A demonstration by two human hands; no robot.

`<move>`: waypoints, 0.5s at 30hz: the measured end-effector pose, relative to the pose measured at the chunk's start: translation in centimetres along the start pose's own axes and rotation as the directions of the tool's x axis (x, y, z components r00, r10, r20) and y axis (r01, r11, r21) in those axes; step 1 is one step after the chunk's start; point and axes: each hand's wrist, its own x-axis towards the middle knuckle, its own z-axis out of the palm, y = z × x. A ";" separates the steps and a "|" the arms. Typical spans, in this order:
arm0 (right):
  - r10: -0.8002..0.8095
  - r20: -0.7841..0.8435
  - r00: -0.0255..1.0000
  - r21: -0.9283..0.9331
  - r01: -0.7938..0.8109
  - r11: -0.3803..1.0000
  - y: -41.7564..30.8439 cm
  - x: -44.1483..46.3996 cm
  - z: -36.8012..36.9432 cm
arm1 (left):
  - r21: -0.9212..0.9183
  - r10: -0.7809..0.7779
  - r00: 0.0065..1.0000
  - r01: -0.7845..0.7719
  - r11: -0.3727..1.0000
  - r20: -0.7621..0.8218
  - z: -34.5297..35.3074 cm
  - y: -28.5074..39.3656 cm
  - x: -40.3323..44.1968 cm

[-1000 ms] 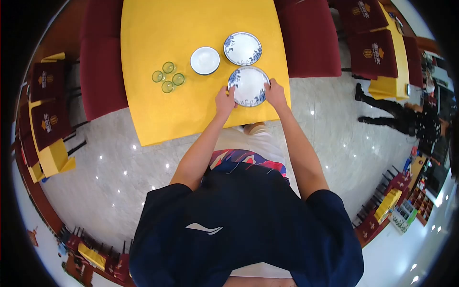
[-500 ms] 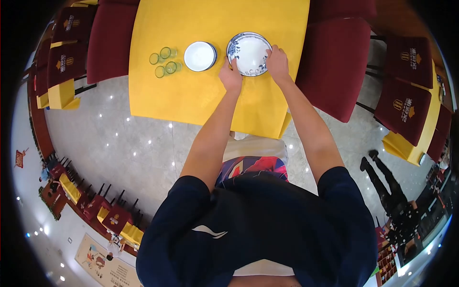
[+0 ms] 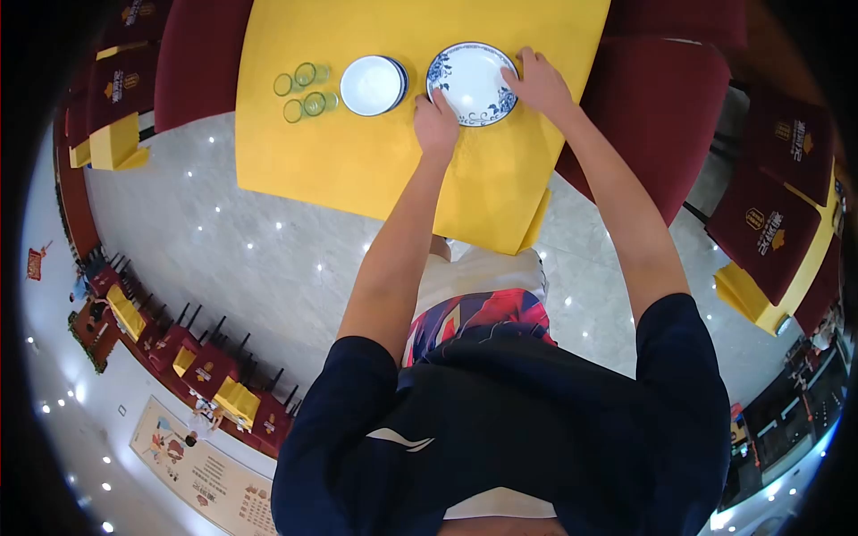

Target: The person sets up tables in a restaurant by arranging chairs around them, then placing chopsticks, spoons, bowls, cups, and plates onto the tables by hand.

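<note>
A white plate with blue flower patterns [image 3: 474, 82] lies flat on the yellow-covered table [image 3: 357, 165], near its right side. My left hand [image 3: 436, 128] is at its lower left edge, thumb over the rim and fingers loosely apart outside it. At the right edge, my right hand [image 3: 541, 87] has its thumb touching the rim while its other fingers spread away from the plate. Left of the plate stands a stack of white bowls [image 3: 373, 85] with blue outsides. Several greenish clear glasses [image 3: 307, 74] stand beyond the bowls.
A dark red chair [image 3: 643, 125] stands against the table's right side, another red chair [image 3: 201, 62] at its left. More chairs with printed covers [image 3: 764, 228] stand around yellow-covered tables at both sides. Grey shiny floor [image 3: 268, 241] surrounds my table.
Two slightly offset plate rims showed before; now one even rim shows. My right hand has loosened, its fingers moving outward from the rim. The person at the right is out of view.
</note>
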 end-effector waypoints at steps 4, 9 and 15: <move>0.134 0.216 0.967 0.321 -0.200 0.926 -0.5 5.3 1.7 | -0.099 -0.143 0.980 0.131 0.986 -0.135 2.2 0.9 0.4; 0.033 0.465 0.885 0.199 -0.140 0.970 -0.3 7.9 2.1 | -0.257 -0.106 0.988 0.075 0.963 -0.110 2.7 0.1 1.1; 0.062 0.427 0.902 0.414 -0.256 0.873 -2.7 1.8 0.7 | -0.357 -0.045 0.998 0.026 0.934 -0.045 -0.7 -1.4 -4.2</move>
